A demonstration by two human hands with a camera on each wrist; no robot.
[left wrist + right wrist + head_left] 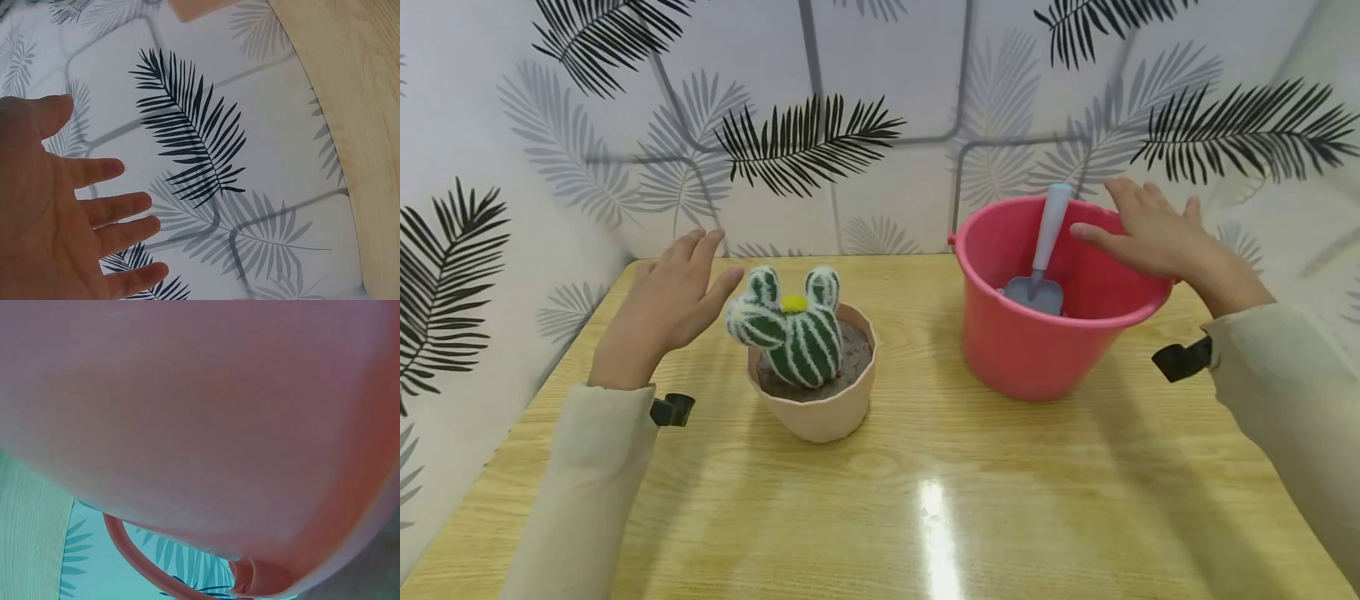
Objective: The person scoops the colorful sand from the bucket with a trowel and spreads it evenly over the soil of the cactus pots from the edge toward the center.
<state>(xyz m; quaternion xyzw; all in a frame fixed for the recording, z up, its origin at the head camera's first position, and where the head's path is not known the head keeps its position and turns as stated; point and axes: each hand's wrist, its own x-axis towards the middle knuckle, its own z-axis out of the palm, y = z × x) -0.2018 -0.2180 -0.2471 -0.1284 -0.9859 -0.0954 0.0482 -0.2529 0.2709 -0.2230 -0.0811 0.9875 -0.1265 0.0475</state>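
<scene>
- Left hand (668,304): straight-fingered, empty, beside fuzzy green-white cactus (807,348), round peach pot (827,417).
- Right hand (1161,235): splayed, empty; round pink plastic bucket (1030,358) beneath likely light, stiff; grip rim (1105,322).

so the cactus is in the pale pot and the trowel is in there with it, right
Not quite: the trowel is in the red bucket, as the head view shows. The cactus is indeed in the pale pot.

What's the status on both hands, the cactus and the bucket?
Left hand holding nothing, beside potted cactus. Right hand at rim of red bucket, contact unclear. Trowel in bucket, close to right hand, possibly in the way.
</scene>
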